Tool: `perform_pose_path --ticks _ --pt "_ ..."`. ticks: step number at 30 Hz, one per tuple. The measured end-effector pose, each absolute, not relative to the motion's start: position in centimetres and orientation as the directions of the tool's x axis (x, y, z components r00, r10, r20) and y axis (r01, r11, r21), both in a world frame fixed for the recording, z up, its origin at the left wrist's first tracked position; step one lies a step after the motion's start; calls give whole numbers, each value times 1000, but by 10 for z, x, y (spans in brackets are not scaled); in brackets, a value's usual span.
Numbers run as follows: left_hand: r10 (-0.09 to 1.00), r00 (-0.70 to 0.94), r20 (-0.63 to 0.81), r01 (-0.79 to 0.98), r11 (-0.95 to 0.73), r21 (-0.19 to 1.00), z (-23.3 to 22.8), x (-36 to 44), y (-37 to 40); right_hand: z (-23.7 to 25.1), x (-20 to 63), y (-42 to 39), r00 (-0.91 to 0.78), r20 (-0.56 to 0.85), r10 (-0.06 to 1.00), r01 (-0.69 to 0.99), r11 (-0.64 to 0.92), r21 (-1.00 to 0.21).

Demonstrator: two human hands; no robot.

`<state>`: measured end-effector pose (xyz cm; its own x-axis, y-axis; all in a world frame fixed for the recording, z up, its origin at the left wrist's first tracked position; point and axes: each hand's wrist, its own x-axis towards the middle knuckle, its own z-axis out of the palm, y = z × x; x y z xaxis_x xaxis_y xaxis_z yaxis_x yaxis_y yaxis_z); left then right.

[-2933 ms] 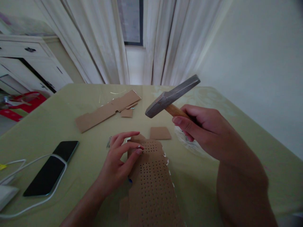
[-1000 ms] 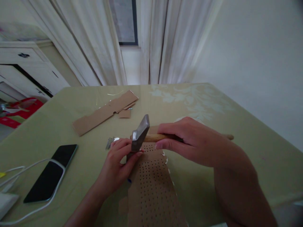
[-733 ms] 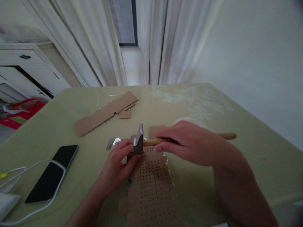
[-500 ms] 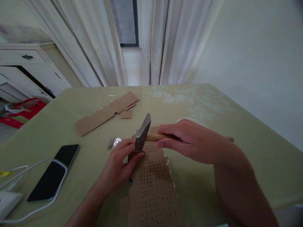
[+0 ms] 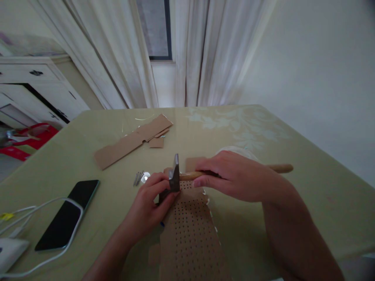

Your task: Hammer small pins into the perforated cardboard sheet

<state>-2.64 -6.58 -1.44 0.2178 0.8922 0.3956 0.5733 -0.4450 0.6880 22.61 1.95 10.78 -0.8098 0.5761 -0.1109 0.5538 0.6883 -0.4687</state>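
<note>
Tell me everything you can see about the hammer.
The hammer has a grey, metal-looking head and a light brown, wooden-looking handle that runs sideways across the picture. The right hand grips the handle partway along, and its rounded end sticks out past the wrist. The head's tapered end points up; the other end is down by the left hand's thumb and fingers, at the far part of the hole-dotted cardboard. Whether it touches anything there is unclear.

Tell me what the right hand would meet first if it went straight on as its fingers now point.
The hammer head, in line along the wooden handle that the right hand grips; the left hand seems just beyond, though depth is unclear.
</note>
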Motion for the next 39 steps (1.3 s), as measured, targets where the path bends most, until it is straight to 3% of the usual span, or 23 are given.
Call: perform_pose_path --ticks 5,10,18,23,29,35,39 --pt "901 205 384 561 -429 708 -16 -26 -66 109 229 21 -802 -64 593 537 671 -510" --pt "915 209 345 538 -402 741 -20 -27 -66 106 226 22 -799 -140 584 578 685 -444" --pt "925 211 315 558 -378 738 -16 -27 -68 106 230 24 -797 -101 595 565 676 -474" --pt "934 212 288 558 -358 749 -17 -27 -68 99 223 24 -803 -138 580 582 713 -390" --pt "930 208 304 548 -368 751 -16 -26 -68 99 226 25 -806 -111 582 563 694 -448" --pt "934 213 286 543 -356 760 -19 -26 -69 94 222 24 -799 -161 579 593 715 -370" --pt "930 218 296 547 -368 752 -19 -26 -68 96 223 23 -798 -125 589 584 706 -401"
